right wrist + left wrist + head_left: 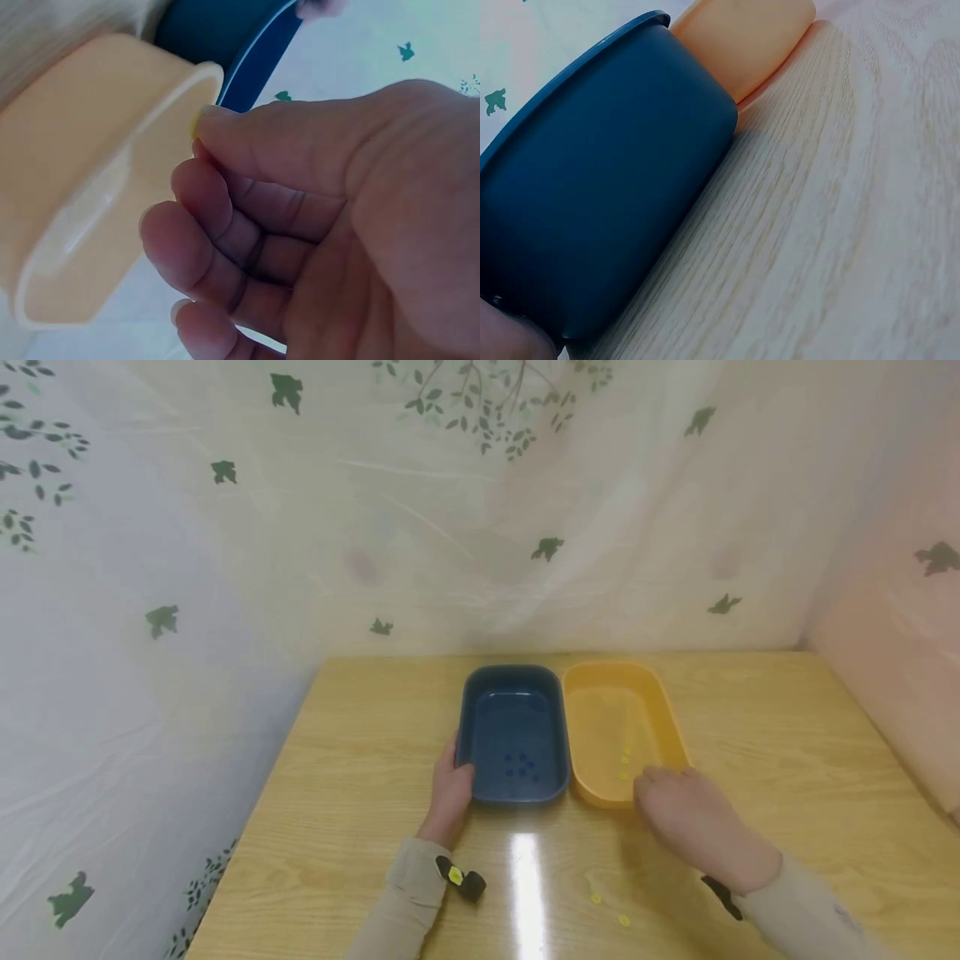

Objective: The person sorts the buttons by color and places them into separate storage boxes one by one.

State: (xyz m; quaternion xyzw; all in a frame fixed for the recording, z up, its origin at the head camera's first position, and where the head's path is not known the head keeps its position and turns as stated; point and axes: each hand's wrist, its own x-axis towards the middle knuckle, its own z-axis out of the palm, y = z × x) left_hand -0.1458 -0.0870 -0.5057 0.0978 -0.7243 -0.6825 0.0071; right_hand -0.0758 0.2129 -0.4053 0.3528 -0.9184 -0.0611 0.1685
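At the near left corner of the dark blue tray (514,792), my left hand (450,789) holds on, thumb over the rim and fingers along the outer wall. Several small blue discs (522,760) lie in that tray. My right hand (686,814) is over the near right corner of the yellow tray (600,714). Between its thumb and index finger it pinches a small yellow disc (197,124), mostly hidden by the thumb; the other fingers are curled. Inside the yellow tray are a few yellow discs (625,761), lying near the right hand.
Both trays stand side by side on a wooden table (360,743), touching or nearly so at their long sides. Two loose yellow discs (624,920) lie on the table in front of them. A pale leaf-patterned sheet (465,552) hangs behind the table.
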